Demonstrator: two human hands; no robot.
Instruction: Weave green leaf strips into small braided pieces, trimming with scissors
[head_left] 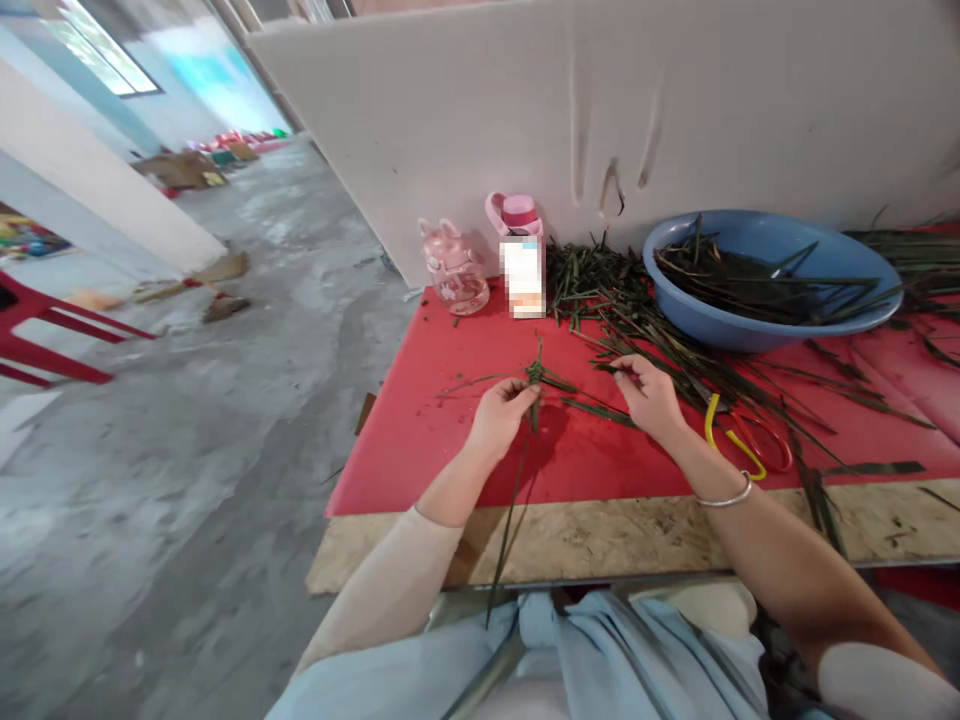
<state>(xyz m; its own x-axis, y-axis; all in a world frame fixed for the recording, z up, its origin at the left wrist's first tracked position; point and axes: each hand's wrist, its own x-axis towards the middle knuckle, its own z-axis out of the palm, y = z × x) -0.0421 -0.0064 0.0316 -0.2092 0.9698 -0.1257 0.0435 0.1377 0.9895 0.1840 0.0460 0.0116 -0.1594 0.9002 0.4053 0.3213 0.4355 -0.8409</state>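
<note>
My left hand [504, 412] pinches a small woven piece of green leaf strips [535, 374] at its middle. Loose strip ends stick out of it to several sides, and one long strip hangs down over the table's front edge. To the right, my right hand [646, 393] is closed, thumb against fingers, on the end of a dark green leaf strip [604, 366]. Another leaf strip [598, 410] lies on the red table cover between my hands. Scissors [750, 440] with yellow and red handles lie beside my right wrist.
A blue basin [772, 335] with leaf strips stands at the back right. Cut leaf pieces [589, 280] are heaped left of it. A pink jar [455, 275] and a pink-lidded bottle [519, 212] stand by the white panel [480, 110]. A red chair [45, 325] is at far left.
</note>
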